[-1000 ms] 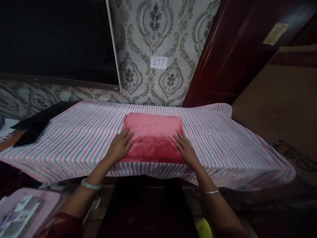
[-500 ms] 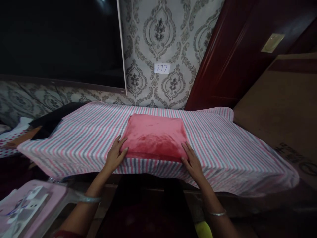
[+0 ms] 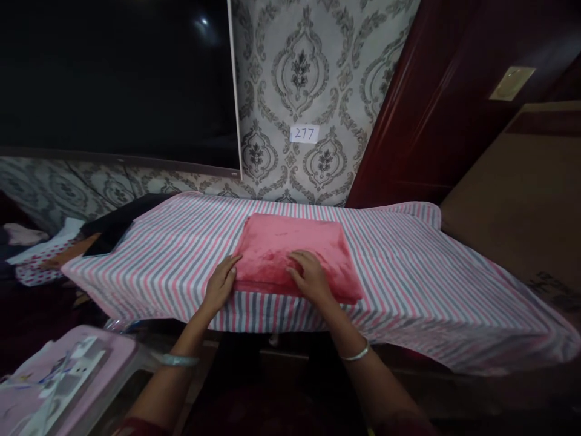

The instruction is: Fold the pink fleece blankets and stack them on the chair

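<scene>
A folded pink plush cloth (image 3: 290, 245) lies on a table covered with a pink, grey and white striped sheet (image 3: 408, 278). My left hand (image 3: 221, 283) rests at the cloth's near left corner, fingers together and curled against its edge. My right hand (image 3: 311, 275) lies flat on top of the cloth near its front middle, fingers stretched out. Each wrist bears a silver bangle.
A dark screen (image 3: 113, 79) hangs on the patterned wallpaper, with a small paper label reading 277 (image 3: 304, 134) beside it. A dark red door (image 3: 454, 97) stands at right, a brown cardboard box (image 3: 521, 200) next to it. Black cloth (image 3: 113, 227) lies at the table's left end; a pink box (image 3: 59, 381) sits lower left.
My right hand has moved from the cloth's right front corner leftward onto its top. The left hand stays at the left corner. The view has shifted slightly.
</scene>
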`<state>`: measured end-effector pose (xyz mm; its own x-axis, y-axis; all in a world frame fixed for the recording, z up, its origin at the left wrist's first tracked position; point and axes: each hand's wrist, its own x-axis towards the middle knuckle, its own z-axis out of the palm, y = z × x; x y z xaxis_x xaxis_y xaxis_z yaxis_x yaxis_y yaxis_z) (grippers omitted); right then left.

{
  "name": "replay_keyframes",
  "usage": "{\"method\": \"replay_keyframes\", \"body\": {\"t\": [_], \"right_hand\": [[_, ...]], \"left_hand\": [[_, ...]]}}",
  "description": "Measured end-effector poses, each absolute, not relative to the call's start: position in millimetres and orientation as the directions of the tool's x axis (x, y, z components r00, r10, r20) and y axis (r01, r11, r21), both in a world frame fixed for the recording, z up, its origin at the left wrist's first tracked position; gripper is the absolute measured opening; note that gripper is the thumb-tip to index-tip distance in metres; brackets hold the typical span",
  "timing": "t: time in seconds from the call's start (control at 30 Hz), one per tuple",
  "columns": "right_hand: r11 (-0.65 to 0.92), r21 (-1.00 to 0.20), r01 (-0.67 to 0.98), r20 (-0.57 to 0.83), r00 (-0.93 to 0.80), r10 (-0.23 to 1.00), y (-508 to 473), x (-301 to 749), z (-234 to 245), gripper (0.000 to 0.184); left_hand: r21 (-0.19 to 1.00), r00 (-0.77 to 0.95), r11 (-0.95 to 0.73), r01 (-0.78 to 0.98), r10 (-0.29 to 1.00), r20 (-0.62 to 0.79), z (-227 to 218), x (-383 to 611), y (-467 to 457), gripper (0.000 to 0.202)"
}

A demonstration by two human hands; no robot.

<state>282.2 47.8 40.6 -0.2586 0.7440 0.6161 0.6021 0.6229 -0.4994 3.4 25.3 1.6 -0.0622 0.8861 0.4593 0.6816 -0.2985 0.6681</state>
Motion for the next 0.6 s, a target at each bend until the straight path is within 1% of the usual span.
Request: {"method": "replay_keyframes", "body": {"t": [0.1,0.17,0.2,0.27,0.33,0.4,0.47,0.53,0.6], "right_hand": [[0.516,-0.482,0.708,0.515,-0.247,0.821,53,262,37,0.018],[0.466,-0.502,0.729,0.495,-0.2,0.845,54,258,30,0.01],[0.46,-0.531,0.712,0.503,-0.171,0.847,54,257,27,0.009],[0.477,-0.625,0.618,0.54,-0.099,0.836,54,258,22,0.011],[0.513,-0.728,0.454,0.57,-0.015,0.822,49,263,20,0.014],[0.524,-0.804,0.281,0.56,0.063,0.826,39,273,22,0.015],[0.493,-0.85,0.183,0.517,0.12,0.847,24,290,25,0.016],[0.446,-0.875,0.19,0.479,0.195,0.856,8,313,28,0.019],[0.426,-0.856,0.293,0.503,0.286,0.815,-2,338,30,0.024]], "left_hand": [[0.643,-0.045,-0.301,0.704,0.885,0.464,1,3,25,0.055],[0.625,-0.043,-0.303,0.72,0.878,0.476,-2,4,25,0.054],[0.617,-0.047,-0.303,0.726,0.874,0.484,-3,4,25,0.054],[0.606,-0.059,-0.297,0.738,0.866,0.496,-5,4,25,0.056],[0.598,-0.061,-0.295,0.745,0.863,0.501,-6,4,25,0.056],[0.59,-0.051,-0.299,0.75,0.863,0.503,-6,4,24,0.053],[0.585,-0.049,-0.299,0.754,0.862,0.504,-6,4,24,0.051],[0.589,-0.057,-0.294,0.753,0.863,0.503,-5,5,23,0.05],[0.605,-0.065,-0.29,0.742,0.866,0.495,-5,6,23,0.051]]}}
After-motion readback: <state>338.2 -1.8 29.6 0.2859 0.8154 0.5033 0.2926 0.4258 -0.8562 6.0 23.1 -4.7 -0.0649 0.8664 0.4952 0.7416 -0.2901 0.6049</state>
